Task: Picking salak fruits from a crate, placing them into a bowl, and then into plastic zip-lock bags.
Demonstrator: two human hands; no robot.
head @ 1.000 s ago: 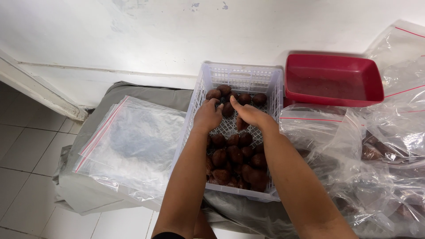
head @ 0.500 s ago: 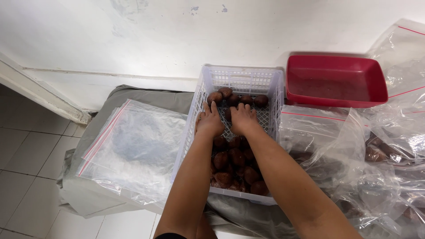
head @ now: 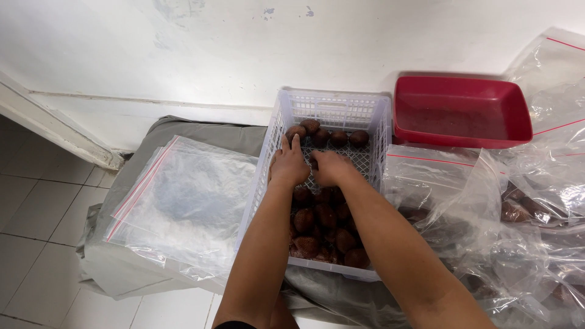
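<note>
A white plastic lattice basket (head: pixel 334 108) sits on a grey cloth and holds several brown scaly fruits (head: pixel 323 222), with a few more (head: pixel 332 137) along its far wall. Both my hands are inside the basket. My left hand (head: pixel 288 166) lies palm down with its fingers stretched toward the far fruits. My right hand (head: pixel 329 167) is beside it, fingers curled down onto the basket floor; whether it grips a fruit is hidden.
A stack of clear zip bags with red strips (head: pixel 183 201) lies left of the basket. A red plastic tray (head: pixel 461 111) stands at the back right by the white wall. More clear bags (head: pixel 487 213), some with fruit inside, crowd the right side. Tiled floor (head: pixel 36 244) lies at the left.
Both hands have slid a little nearer to me inside the basket, pulling fruit from the far end toward the near pile. A bare patch of basket floor now shows behind them.
</note>
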